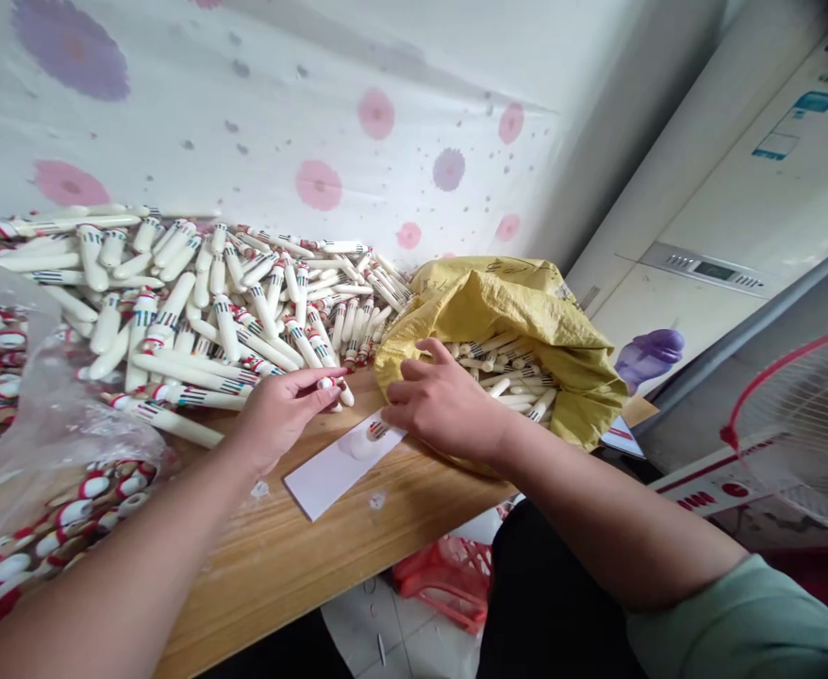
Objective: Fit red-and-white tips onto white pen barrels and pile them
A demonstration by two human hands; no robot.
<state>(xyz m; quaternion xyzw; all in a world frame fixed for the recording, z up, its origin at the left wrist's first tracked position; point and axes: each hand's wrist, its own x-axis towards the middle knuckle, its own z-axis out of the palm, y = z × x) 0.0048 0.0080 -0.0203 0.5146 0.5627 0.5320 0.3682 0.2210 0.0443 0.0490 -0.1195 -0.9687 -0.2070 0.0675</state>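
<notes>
My left hand [277, 412] is closed in a pinch on a small red-and-white pen topper [326, 383], just beside the pile of pens. Over a white card strip [329, 479] my right hand [437, 401] is closed, fingers curled downward. From under its fingertips shows the striped end of a multicolour pen [377, 431], touching or just above a whitish wet-looking patch on the card; the rest of the pen is hidden by the hand. Many cream-coloured multicolour pens [226, 325] lie heaped behind my left hand.
A yellow woven sack [584, 377] holding more pens stands open behind my right hand. Clear plastic bags [53, 377] with red-and-white toppers [67, 514] lie at left on the wooden table [279, 566]. A fan [803, 424] and a white appliance [725, 217] stand at right, a red plastic stool [449, 580] below.
</notes>
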